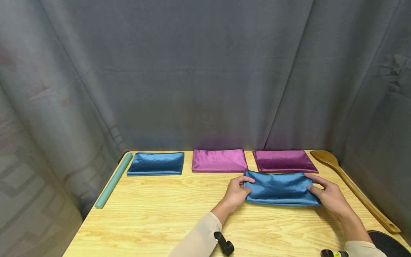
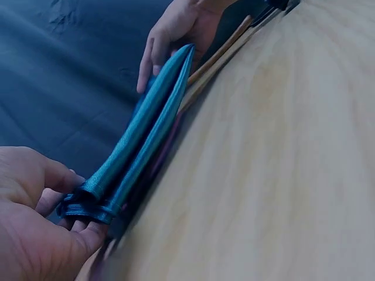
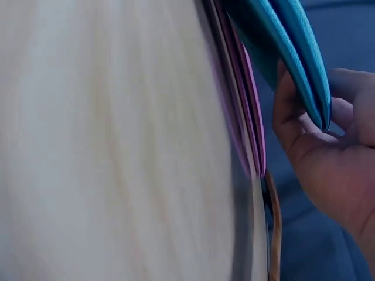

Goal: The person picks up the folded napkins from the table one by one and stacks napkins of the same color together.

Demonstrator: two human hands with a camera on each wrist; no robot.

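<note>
A folded blue satin cloth (image 1: 279, 189) is held up over the right half of the table, stretched between both hands. My left hand (image 1: 237, 192) pinches its left end, thumb on the near face; the left wrist view shows the folded layers (image 2: 132, 146) between thumb and fingers. At the opposite end, my right hand (image 1: 329, 196) grips the short edge, fingers along the top corner. From the right wrist view, the cloth's doubled fold (image 3: 304, 64) sits between that thumb and fingers, above the table surface. Just behind it lies a folded dark purple cloth (image 1: 285, 160).
Along the back edge lie another folded blue cloth (image 1: 156, 163) and a pinkish-purple one (image 1: 219, 160). A green stick (image 1: 113, 181) lines the left edge. On the right are a long wooden spoon (image 1: 353, 187) and a dark round object (image 1: 386, 244). Grey curtains (image 1: 199, 78) surround the table.
</note>
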